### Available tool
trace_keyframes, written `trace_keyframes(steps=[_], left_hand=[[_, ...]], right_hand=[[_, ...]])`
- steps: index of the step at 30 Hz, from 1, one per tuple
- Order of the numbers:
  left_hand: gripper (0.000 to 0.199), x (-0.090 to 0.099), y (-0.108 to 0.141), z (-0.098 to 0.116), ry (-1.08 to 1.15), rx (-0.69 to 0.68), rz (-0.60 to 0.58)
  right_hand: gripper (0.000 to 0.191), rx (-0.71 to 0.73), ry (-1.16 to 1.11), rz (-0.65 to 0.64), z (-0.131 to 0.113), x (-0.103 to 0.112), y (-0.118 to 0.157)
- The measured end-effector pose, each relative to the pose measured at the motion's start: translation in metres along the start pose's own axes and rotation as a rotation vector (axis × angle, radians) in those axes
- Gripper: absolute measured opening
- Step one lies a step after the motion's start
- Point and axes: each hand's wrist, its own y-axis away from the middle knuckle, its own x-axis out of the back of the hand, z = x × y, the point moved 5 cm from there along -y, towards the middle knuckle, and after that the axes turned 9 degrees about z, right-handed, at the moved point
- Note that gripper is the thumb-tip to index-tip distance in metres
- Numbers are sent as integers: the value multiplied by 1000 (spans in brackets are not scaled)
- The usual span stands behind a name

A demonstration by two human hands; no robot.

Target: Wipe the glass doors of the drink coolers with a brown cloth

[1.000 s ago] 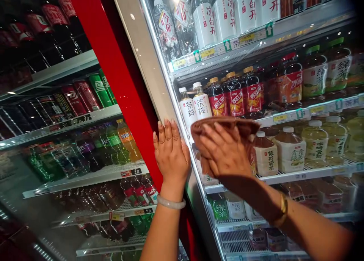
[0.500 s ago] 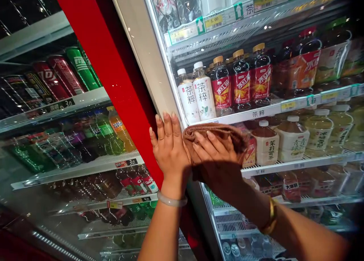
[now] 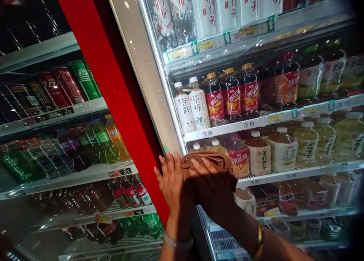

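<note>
Side by side before me stand two tall drinks coolers: a red-edged cooler (image 3: 93, 71) and, to its right, a brightly lit pale-framed cooler (image 3: 143, 64). White shelves (image 3: 227, 129) cross the lit one, with white-labelled bottles (image 3: 199, 107) and gold-capped bottles (image 3: 233, 98) on one level. Below these, the person's bare hands are close together. The right hand (image 3: 210, 185) lies in shadow, fingers stretched over a brown cloth (image 3: 214, 155); the thumb is out of sight, so I can't tell whether it pinches. The left hand (image 3: 172, 181) is unclenched, fingers slightly fanned, palm towards the pale frame (image 3: 157, 102), seemingly bracing. The cloth, folded, sits against the cooler's front, just beside that frame. I'd judge the step in hand to be pressing it there; shifting it along would call for a flat palm and even pressure. Smallest are a pale bangle (image 3: 176, 243) on the left wrist and a gold-coloured bangle (image 3: 260, 240) on the right.
</note>
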Motion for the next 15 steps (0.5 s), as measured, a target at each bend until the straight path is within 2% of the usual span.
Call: trace_keyframes(steps=[2, 6, 9, 12, 15], left_hand=[[78, -1, 13, -1, 13, -6, 7], [80, -1, 22, 2, 19, -10, 38], [79, -1, 21, 4, 5, 25, 82], [81, -4, 22, 5, 3, 26, 59], [81, -5, 26, 7, -27, 8, 42]], right_hand=[[34, 32, -18, -3, -1, -1, -8], [30, 2, -42, 64, 24, 16, -31], [30, -20, -33, 80, 34, 24, -9], [36, -37, -60, 89, 26, 18, 24], [39, -12, -90, 39, 18, 11, 24]])
